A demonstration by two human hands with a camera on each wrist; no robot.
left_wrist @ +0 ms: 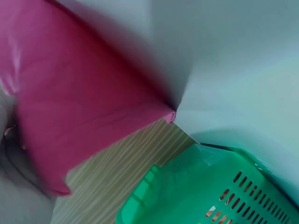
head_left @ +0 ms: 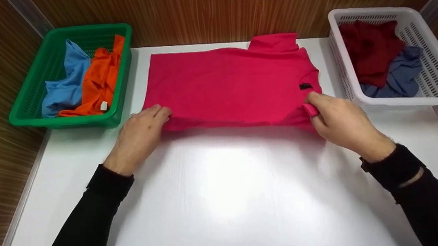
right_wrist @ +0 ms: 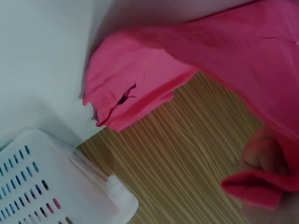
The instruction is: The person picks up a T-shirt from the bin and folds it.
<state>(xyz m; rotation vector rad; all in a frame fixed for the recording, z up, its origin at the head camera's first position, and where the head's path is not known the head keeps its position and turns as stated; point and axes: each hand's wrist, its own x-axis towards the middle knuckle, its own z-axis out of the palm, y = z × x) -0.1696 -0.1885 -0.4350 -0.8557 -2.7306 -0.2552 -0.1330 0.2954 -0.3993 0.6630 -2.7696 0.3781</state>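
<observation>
A bright pink T-shirt [head_left: 223, 82] lies spread sideways on the white table, its neck with a black label toward the right and one sleeve sticking out at the back. My left hand [head_left: 143, 130] pinches the near edge at the hem corner. At the shoulder end, my right hand [head_left: 339, 119] grips the near edge, with a bit of sleeve poking out between thumb and fingers. Between the hands the near edge is raised off the table and casts a shadow. In the right wrist view the lifted pink cloth [right_wrist: 252, 70] hangs from the fingers.
At the back left stands a green basket [head_left: 13, 118] holding light blue and orange clothes [head_left: 98, 82]. A white basket [head_left: 434, 100] with dark red and grey-blue clothes [head_left: 373, 52] is at the back right. Wood-grain panels [head_left: 192, 13] border the table [head_left: 226, 202].
</observation>
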